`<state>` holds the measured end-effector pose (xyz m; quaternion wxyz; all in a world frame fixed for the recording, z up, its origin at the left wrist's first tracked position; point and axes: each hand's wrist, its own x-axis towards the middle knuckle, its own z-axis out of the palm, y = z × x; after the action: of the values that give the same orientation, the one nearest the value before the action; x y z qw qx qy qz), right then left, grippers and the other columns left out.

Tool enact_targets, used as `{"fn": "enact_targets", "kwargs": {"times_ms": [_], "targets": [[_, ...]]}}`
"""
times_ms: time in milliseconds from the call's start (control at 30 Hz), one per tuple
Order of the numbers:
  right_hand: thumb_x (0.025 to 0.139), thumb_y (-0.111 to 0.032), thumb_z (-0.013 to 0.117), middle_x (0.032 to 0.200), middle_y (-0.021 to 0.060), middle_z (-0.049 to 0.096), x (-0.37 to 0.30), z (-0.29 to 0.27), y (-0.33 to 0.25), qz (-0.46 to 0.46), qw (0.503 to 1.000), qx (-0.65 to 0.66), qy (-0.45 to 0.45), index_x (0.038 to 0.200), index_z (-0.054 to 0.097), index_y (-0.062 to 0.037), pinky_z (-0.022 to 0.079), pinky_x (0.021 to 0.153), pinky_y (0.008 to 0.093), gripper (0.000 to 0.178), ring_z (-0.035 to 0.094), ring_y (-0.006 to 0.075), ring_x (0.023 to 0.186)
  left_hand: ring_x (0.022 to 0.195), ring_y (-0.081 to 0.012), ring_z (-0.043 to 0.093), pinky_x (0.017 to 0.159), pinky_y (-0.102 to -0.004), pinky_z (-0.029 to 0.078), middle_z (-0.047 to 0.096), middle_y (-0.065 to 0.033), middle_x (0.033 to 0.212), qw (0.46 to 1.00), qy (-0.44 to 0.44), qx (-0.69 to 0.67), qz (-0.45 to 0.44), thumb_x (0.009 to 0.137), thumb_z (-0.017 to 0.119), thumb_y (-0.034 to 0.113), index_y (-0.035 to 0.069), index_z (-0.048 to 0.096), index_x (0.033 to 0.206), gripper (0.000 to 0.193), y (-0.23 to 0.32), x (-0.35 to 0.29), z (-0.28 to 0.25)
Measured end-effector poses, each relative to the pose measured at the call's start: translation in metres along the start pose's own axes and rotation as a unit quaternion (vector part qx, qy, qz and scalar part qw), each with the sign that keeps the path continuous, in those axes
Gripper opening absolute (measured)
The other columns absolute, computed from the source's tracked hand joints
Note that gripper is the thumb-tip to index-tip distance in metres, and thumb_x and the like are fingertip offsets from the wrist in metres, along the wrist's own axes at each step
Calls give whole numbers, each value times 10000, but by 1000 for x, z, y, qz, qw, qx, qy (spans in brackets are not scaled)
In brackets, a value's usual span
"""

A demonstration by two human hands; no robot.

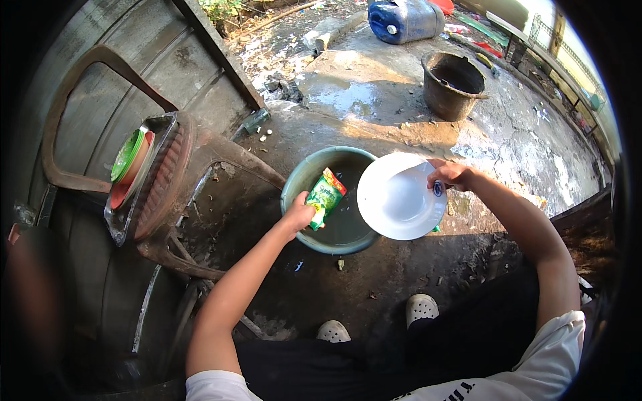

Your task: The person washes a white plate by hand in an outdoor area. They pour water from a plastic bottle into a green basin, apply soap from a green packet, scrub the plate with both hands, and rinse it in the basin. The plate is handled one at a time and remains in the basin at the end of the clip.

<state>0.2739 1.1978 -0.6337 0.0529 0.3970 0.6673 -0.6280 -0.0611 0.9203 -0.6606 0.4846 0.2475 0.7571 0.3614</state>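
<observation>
My left hand (pixel 299 215) is closed round a green soap pouch (pixel 326 198) with a red and yellow top, held over a round teal basin (pixel 293 175). Dull, greyish water (pixel 348 224) shows inside the basin. Gripped at its right rim by my right hand (pixel 449 176), a white plate (pixel 396 204) is tilted with its hollow side up. It overlaps the basin's right edge in the picture; whether the two touch I cannot tell. The fingers of my right hand under the plate are hidden.
On the left, a brown plastic chair (pixel 234 152) carries a metal tray (pixel 159 134) with a green dish (pixel 127 155) and a red-rimmed dish (pixel 144 162). A dark bucket (pixel 447 100) stands far right, and a blue jerrycan (pixel 406 21) lies behind it. Wet concrete (pixel 354 100) spreads between.
</observation>
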Motion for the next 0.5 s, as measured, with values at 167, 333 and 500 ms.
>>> {"fn": "enact_targets", "kwargs": {"times_ms": [167, 333, 500], "targets": [[812, -118, 710, 887, 13, 650, 4, -3, 2, 14, 1000, 22, -10, 1166, 601, -103, 514, 687, 272, 370, 623, 104, 764, 932, -403, 708, 810, -484, 562, 706, -243, 1050, 858, 104, 468, 183, 889, 653, 175, 25, 716, 1056, 233, -38, 46, 33], [800, -125, 718, 887, 9, 650, 10, -7, 7, -29, 999, 8, -28, 1170, 609, -107, 512, 685, 277, 386, 632, 114, 798, 1013, -411, 685, 859, -503, 552, 702, -261, 1064, 842, -31, 520, 137, 860, 664, 271, 59, 704, 1071, 302, -47, 84, 73], [786, -140, 720, 1018, 43, 656, 14, -8, 9, 9, 999, 11, -35, 1263, 590, -69, 520, 784, 320, 500, 644, 132, 891, 1020, -415, 680, 884, -506, 545, 708, -244, 1065, 876, 26, 479, 60, 844, 656, 327, 19, 676, 1083, 391, -46, 80, 84]]}}
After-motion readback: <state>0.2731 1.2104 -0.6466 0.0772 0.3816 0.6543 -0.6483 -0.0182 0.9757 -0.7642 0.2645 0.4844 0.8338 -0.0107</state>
